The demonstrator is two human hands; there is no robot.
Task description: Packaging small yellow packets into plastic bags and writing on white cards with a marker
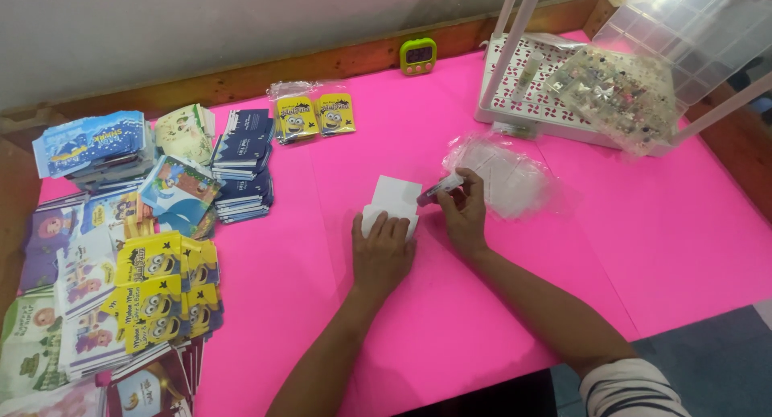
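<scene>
My left hand (381, 246) lies flat on a small white folded envelope (396, 197) in the middle of the pink table (450, 320), pinning its lower part. My right hand (463, 212) sits just right of the envelope, fingers closed on a small tube-shaped glue stick (441, 188) whose tip points at the envelope's right edge. A crumpled clear plastic bag (507, 176) lies right behind my right hand.
Stacks of colourful small envelopes (153, 284) cover the left side, with dark blue ones (245, 164) and two yellow packs (314, 115) farther back. A green timer (418, 55) stands by the back wall. A white tray (515, 115) holding a bag of small trinkets (615, 95) sits at the back right.
</scene>
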